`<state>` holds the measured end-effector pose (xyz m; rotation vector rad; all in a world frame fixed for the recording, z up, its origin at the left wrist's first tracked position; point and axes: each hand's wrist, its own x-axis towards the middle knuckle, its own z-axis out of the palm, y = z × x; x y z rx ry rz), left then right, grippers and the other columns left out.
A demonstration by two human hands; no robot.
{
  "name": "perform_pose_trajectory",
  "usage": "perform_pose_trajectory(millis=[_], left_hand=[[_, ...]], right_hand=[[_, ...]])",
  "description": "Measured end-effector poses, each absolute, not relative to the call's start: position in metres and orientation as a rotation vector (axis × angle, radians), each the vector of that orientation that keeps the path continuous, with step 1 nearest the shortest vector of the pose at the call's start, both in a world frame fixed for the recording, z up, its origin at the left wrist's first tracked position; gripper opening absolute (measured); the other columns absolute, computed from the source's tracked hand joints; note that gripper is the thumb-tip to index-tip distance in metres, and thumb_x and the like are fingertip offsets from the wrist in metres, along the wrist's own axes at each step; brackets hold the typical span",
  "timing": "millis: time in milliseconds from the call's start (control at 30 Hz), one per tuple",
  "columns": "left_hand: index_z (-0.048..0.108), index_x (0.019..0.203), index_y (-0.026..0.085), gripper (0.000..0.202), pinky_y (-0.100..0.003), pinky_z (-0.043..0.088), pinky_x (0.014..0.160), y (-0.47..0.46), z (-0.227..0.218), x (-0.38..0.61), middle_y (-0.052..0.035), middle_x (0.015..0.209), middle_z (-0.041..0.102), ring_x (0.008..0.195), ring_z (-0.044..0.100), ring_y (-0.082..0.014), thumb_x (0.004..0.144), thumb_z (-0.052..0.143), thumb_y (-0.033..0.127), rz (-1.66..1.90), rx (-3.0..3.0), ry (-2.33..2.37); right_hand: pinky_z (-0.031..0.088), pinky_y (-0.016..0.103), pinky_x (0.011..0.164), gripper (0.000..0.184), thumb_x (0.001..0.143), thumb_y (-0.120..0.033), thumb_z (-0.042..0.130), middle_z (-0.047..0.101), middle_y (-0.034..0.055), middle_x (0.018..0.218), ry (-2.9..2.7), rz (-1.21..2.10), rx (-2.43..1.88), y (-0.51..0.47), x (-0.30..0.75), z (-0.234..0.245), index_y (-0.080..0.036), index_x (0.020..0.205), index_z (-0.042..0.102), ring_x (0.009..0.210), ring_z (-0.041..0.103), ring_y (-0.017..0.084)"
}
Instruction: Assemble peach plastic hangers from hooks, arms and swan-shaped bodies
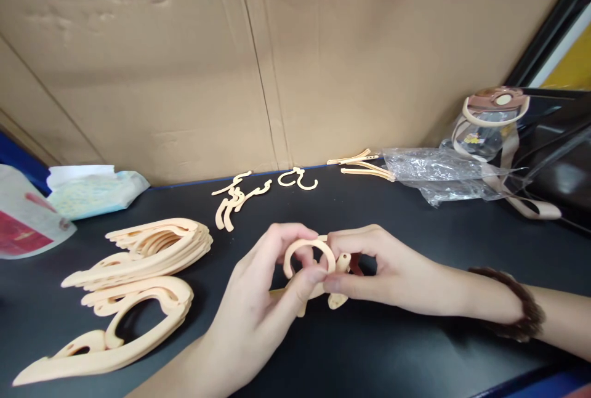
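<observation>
beige plastic hook piece (308, 249) | curved arch upward, upright | pinched between both hands above the black tabletop

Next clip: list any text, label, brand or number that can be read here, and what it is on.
No text can be read.
Bottle: a small coloured print on its clear body, too blurred to read.
Red and white pouch: printing shows, no letters can be made out.
Packet: pale pattern only, no words legible.
Hook piece in both hands: unmarked.
</observation>
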<state>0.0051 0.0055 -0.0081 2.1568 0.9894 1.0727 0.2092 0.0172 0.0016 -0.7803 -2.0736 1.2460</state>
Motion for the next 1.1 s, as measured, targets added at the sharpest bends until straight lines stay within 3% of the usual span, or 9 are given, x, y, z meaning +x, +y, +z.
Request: perform_pose_trajectory(millis=[100,267,400,500,533,633,733,1000,1100], left_hand=[[0.04,0.12,0.03,0.039,-0.026,0.053,0.071,0.008,-0.01,0.005,0.0001,0.097,0.059,0.084,0.059,-0.016,0.089,0.061,0.04,1.006,2.17,1.016],[0.018,0.138,0.034,0.062,-0.024,0.05,0.061,0.015,-0.015,0.006,-0.0031,0.11,0.057,0.075,0.06,-0.013,0.09,0.055,0.048,0.737,1.909,1.075],[0.035,0.132,0.031,0.047,-0.023,0.046,0.064,0.02,-0.013,0.005,0.0011,0.098,0.06,0.073,0.057,-0.0118,0.092,0.055,0.043,0.712,1.976,1.075],[0.057,0.109,0.025,0.021,-0.02,0.042,0.062,0.019,-0.009,0.006,0.0041,0.075,0.061,0.064,0.054,-0.0106,0.096,0.049,0.039,0.658,2.004,0.98],[0.06,0.099,0.023,0.021,-0.02,0.041,0.06,0.018,-0.007,0.007,0.0047,0.068,0.059,0.059,0.052,-0.01,0.097,0.046,0.038,0.637,1.993,0.951],[0.061,0.084,0.02,0.029,-0.019,0.035,0.052,0.017,-0.004,0.009,0.0053,0.06,0.053,0.051,0.047,-0.0093,0.099,0.042,0.036,0.618,2.008,0.942],[0.063,0.088,0.022,0.028,-0.02,0.031,0.05,0.018,-0.007,0.01,0.0045,0.064,0.055,0.053,0.046,-0.0103,0.099,0.041,0.036,0.625,2.058,0.984],[0.05,0.075,0.019,0.035,-0.02,0.034,0.053,0.021,-0.013,0.008,0.0057,0.061,0.05,0.052,0.044,-0.009,0.101,0.034,0.037,0.655,2.015,1.101],[0.046,0.079,0.02,0.033,-0.021,0.035,0.053,0.02,-0.012,0.007,0.0053,0.064,0.05,0.052,0.043,-0.0094,0.101,0.029,0.038,0.7,1.98,1.107]], right_hand=[[0.041,0.023,0.063,0.019,0.091,-0.032,0.06,0.062,-0.0009,0.075,-1.998,1.292,-0.81,0.019,0.21,0.001,-0.017,0.08,0.06,0.068,0.055,0.011],[0.044,0.023,0.065,0.019,0.095,-0.034,0.055,0.058,-0.0025,0.075,-1.851,1.37,-0.735,0.019,0.212,-0.002,-0.018,0.084,0.053,0.068,0.055,0.01],[0.047,0.023,0.066,0.017,0.097,-0.034,0.05,0.057,-0.0022,0.077,-1.901,1.314,-0.717,0.019,0.213,-0.004,-0.019,0.089,0.05,0.069,0.055,0.01],[0.047,0.023,0.067,0.018,0.1,-0.036,0.045,0.056,-0.0019,0.079,-1.911,1.291,-0.722,0.019,0.213,-0.004,-0.02,0.093,0.048,0.07,0.053,0.01],[0.046,0.023,0.067,0.019,0.1,-0.037,0.043,0.055,-0.0019,0.079,-1.909,1.28,-0.732,0.02,0.213,-0.004,-0.02,0.094,0.048,0.07,0.052,0.01],[0.046,0.023,0.066,0.021,0.101,-0.039,0.04,0.056,-0.002,0.077,-1.883,1.242,-0.774,0.023,0.213,-0.006,-0.02,0.095,0.047,0.07,0.054,0.011],[0.046,0.024,0.065,0.022,0.101,-0.041,0.041,0.058,-0.0019,0.078,-1.837,1.24,-0.819,0.027,0.213,-0.01,-0.021,0.098,0.049,0.068,0.055,0.011],[0.044,0.023,0.058,0.025,0.1,-0.038,0.043,0.061,-0.0019,0.072,-1.74,1.257,-0.867,0.035,0.213,-0.02,-0.019,0.113,0.05,0.059,0.054,0.01],[0.043,0.023,0.057,0.026,0.099,-0.038,0.043,0.06,-0.0027,0.07,-1.715,1.291,-0.876,0.036,0.213,-0.022,-0.019,0.115,0.049,0.058,0.053,0.01]])
